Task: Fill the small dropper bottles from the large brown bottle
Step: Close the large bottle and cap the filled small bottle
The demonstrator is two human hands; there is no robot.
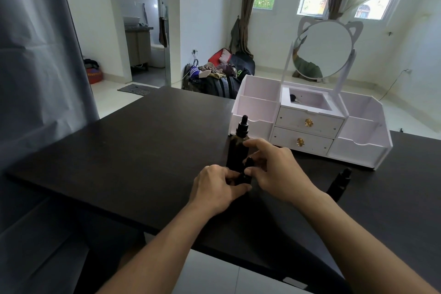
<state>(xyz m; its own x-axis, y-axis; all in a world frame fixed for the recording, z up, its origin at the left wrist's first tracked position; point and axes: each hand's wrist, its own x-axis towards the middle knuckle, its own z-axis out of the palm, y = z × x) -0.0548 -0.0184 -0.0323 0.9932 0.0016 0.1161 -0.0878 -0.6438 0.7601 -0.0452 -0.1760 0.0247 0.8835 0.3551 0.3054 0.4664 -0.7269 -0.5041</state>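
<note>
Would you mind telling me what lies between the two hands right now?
In the head view, a small dropper bottle sits between the left hand and right hand, gripped by the left, just before the large brown bottle.

A white organizer (310,124) with two drawers and a round mirror (323,49) stands far right on the dark table (119,150). Bags (222,74) lie piled on the floor beyond.
</note>
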